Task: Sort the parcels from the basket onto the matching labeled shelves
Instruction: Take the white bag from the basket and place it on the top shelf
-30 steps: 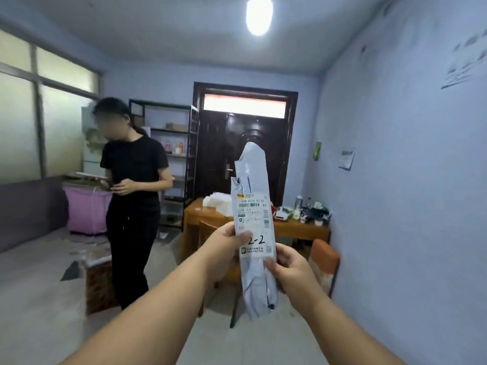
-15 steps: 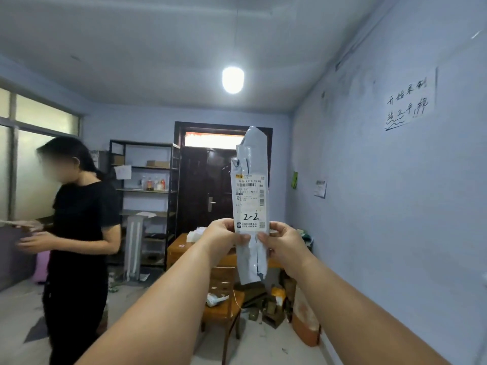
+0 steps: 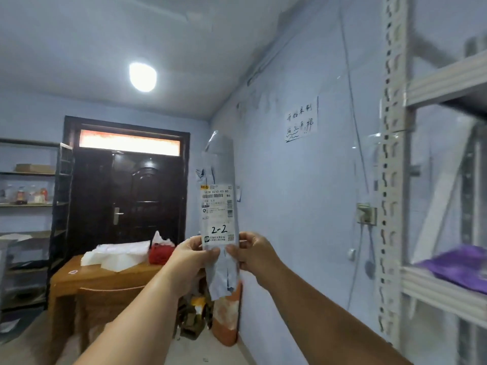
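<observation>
Where the room's left edge falls away, a dark shelving unit (image 3: 31, 204) stands against the far wall, with a flat carton and some small bottles on its upper tiers, too blurred to read; just right of it is a dark double door (image 3: 126, 204) under a lit transom, and a round ceiling lamp (image 3: 142, 77) glows above. In front of the door stands a wooden table (image 3: 100, 277) bearing white foam pieces (image 3: 116, 258) and a red tissue box (image 3: 161, 253); a wooden chair (image 3: 105, 304) is pushed against its near side. The left hand (image 3: 193, 255) reaches forward with its fingers pinched onto the left lower edge of the grey parcel (image 3: 220, 206); the parcel is held upright in mid-air at the centre of the view, its white shipping label facing the camera with "2-2" handwritten near the bottom; its lower end hangs crumpled below the fingers. The right hand (image 3: 251, 250) pinches the opposite edge at the same height, so both hands grip the parcel together. On the blue wall to the right hangs a handwritten paper notice (image 3: 301, 122); lower down is a wall socket (image 3: 366, 213) with a cord trailing from it. At the far right rises a pale metal shelf rack (image 3: 392, 180), with a purple bag (image 3: 458, 264) lying on one of its tiers.
</observation>
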Demonstrator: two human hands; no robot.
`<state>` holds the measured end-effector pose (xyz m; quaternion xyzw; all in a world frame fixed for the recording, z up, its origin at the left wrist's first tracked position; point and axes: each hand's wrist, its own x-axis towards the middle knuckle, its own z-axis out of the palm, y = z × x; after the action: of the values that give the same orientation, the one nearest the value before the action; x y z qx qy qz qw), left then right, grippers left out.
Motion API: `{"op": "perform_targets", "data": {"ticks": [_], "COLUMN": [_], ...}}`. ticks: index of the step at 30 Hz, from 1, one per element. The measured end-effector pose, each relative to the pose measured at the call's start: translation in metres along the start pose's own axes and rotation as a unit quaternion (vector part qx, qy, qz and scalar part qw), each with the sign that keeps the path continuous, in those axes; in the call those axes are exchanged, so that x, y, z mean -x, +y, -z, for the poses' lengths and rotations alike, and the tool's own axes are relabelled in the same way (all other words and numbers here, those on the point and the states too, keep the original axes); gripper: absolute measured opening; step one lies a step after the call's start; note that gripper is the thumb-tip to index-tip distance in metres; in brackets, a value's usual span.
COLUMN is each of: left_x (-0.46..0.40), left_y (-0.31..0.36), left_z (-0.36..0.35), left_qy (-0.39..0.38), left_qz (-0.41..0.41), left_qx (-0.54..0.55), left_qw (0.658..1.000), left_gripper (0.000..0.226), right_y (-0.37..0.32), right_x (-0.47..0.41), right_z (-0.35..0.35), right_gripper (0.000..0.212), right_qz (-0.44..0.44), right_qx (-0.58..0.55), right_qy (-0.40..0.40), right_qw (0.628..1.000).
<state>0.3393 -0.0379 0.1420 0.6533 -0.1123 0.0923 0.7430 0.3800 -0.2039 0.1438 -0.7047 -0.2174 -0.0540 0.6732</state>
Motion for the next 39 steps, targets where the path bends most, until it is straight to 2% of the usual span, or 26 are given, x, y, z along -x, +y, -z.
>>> {"op": "perform_targets", "data": {"ticks": [2, 6, 9, 13, 16, 21, 26, 29, 30, 32, 34, 36, 37, 38, 39], "left_x": [-0.011, -0.028, -0.027, 0.0, 0.026, 0.047, 0.031, 0.015, 0.012, 0.005, -0.001, -0.005, -0.007, -0.006, -0.004], "left_y": [-0.016, -0.032, -0.029, -0.023, -0.017, 0.028, 0.133, 0.201, 0.222, 0.258, 0.281, 0.289, 0.287, 0.283, 0.279], "left_z": [-0.03, -0.094, -0.139, -0.19, -0.217, -0.251, -0.292, -0.311, -0.317, -0.331, -0.343, -0.354, -0.36, -0.361, -0.364], "left_qy": [-0.049, -0.136, -0.216, -0.329, -0.368, -0.395, -0.39, -0.361, -0.349, -0.321, -0.297, -0.295, -0.299, -0.299, -0.294], "left_qz": [0.01, 0.04, 0.068, 0.095, 0.087, 0.036, -0.073, -0.12, -0.135, -0.148, -0.126, -0.093, -0.08, -0.062, -0.056], "left_qx": [0.032, 0.073, 0.086, 0.083, 0.081, 0.124, 0.153, 0.16, 0.159, 0.179, 0.218, 0.229, 0.222, 0.231, 0.239], "left_qw": [0.998, 0.987, 0.97, 0.936, 0.922, 0.909, 0.905, 0.911, 0.914, 0.918, 0.921, 0.923, 0.925, 0.924, 0.924], "left_gripper": [0.027, 0.028, 0.028, 0.027, 0.022, 0.023, 0.024, 0.035, 0.032, 0.015, 0.002, 0.007, 0.007, 0.008, 0.008], "right_y": [-0.007, -0.023, -0.039, -0.066, -0.084, -0.143, -0.25, -0.321, -0.342, -0.375, -0.396, -0.41, -0.413, -0.415, -0.417], "right_x": [0.018, 0.052, 0.078, 0.127, 0.162, 0.192, 0.176, 0.163, 0.159, 0.146, 0.134, 0.127, 0.126, 0.127, 0.127], "right_z": [0.028, 0.08, 0.113, 0.145, 0.158, 0.163, 0.179, 0.188, 0.19, 0.207, 0.222, 0.233, 0.235, 0.236, 0.238], "right_gripper": [0.014, 0.014, 0.018, 0.02, 0.026, 0.02, 0.033, 0.063, 0.068, 0.062, 0.04, 0.022, 0.016, 0.012, 0.019], "right_qz": [0.0, -0.017, -0.046, -0.038, -0.025, 0.024, 0.128, 0.174, 0.187, 0.195, 0.181, 0.103, 0.037, -0.019, -0.046], "right_qx": [0.035, 0.123, 0.136, 0.151, 0.14, 0.193, 0.246, 0.296, 0.301, 0.295, 0.316, 0.392, 0.444, 0.496, 0.526], "right_qy": [0.042, 0.142, 0.219, 0.309, 0.358, 0.393, 0.423, 0.437, 0.443, 0.467, 0.496, 0.5, 0.501, 0.51, 0.525], "right_qw": [0.998, 0.982, 0.965, 0.938, 0.923, 0.898, 0.862, 0.831, 0.823, 0.81, 0.788, 0.765, 0.742, 0.703, 0.667]}}
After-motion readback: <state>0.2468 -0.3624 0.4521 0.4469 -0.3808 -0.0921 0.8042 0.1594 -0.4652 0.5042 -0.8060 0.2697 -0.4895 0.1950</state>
